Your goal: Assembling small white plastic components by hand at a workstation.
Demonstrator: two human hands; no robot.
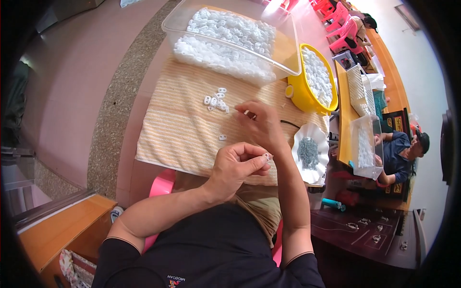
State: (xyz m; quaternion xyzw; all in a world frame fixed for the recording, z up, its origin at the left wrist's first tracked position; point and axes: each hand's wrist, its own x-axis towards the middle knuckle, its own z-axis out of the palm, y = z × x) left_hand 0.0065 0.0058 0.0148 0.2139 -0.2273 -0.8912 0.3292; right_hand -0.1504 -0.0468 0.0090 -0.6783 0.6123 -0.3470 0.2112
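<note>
Left hand [237,165] fingers pinched on small white clip [266,156]. Right hand [259,122] fingers together on tiny piece, near loose clips [216,101] on towel [177,129].

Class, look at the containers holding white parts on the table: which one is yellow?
The round yellow basin, right of the clear rectangular tub. The other containers are clear or white; only this one is coloured.

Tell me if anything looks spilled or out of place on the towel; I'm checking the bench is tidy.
Nothing looks spilled. A small cluster of white plastic pieces lies loose on the striped towel, with one stray piece apart from it, nearer the person. The clear bin and yellow bowl sit upright, contents inside.
</note>
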